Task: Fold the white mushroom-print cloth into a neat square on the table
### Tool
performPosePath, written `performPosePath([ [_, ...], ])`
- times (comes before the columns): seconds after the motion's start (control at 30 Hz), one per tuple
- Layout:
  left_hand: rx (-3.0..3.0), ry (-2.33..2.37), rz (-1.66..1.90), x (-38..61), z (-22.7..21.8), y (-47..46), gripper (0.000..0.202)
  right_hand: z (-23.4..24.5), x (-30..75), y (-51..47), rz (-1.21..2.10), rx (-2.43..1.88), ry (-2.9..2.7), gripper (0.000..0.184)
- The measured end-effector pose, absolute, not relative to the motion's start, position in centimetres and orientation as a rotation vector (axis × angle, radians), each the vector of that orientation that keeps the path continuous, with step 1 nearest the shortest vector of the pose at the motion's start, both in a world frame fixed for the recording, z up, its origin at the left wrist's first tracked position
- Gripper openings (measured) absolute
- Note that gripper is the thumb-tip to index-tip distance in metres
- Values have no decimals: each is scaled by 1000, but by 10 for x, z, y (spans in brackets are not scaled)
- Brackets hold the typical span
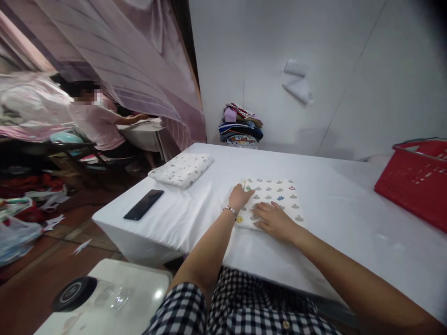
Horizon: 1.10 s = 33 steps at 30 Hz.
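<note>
A folded white cloth with small coloured car prints lies flat on the white-covered table. My left hand, with a bracelet at the wrist, rests on the cloth's near-left corner, its fingers curled on the fabric edge. My right hand lies flat and open on the cloth's near part, fingers pointing left. A second folded white printed cloth sits apart at the table's far left.
A black phone lies near the table's left edge. A red basket stands at the right. Folded clothes are stacked by the wall. Another person sits at the far left. A white stool with a lid stands below.
</note>
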<state>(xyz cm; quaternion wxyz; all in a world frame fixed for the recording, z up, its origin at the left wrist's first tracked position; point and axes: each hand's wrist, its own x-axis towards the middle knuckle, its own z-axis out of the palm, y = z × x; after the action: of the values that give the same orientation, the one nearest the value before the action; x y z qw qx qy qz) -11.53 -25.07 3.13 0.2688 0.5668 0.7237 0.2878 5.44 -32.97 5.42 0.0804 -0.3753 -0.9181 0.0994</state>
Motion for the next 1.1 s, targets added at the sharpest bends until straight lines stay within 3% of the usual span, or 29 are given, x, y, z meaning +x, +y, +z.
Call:
performPosePath([
  [0.13, 1592, 2000, 701, -107, 35, -245, 56, 51, 85, -328, 197, -1219, -2643, 37],
  [0.27, 1718, 1952, 845, -109, 32, -243, 46, 34, 117, -324, 130, -1364, -2429, 43],
  [0.57, 1598, 2097, 645, -124, 27, -237, 40, 6, 138, -330, 298, -1389, -2185, 49],
  [0.73, 1637, 2199, 701, -123, 28, -229, 42, -9, 146, -339, 423, -1466, -1902, 53],
  [0.97, 1623, 2138, 760, -120, 28, -208, 37, -14, 153, -346, 350, -1327, -2060, 73],
  [1.1, 1605, 2160, 760, -120, 22, -202, 25, -19, 158, -346, 288, -1259, -2119, 68],
])
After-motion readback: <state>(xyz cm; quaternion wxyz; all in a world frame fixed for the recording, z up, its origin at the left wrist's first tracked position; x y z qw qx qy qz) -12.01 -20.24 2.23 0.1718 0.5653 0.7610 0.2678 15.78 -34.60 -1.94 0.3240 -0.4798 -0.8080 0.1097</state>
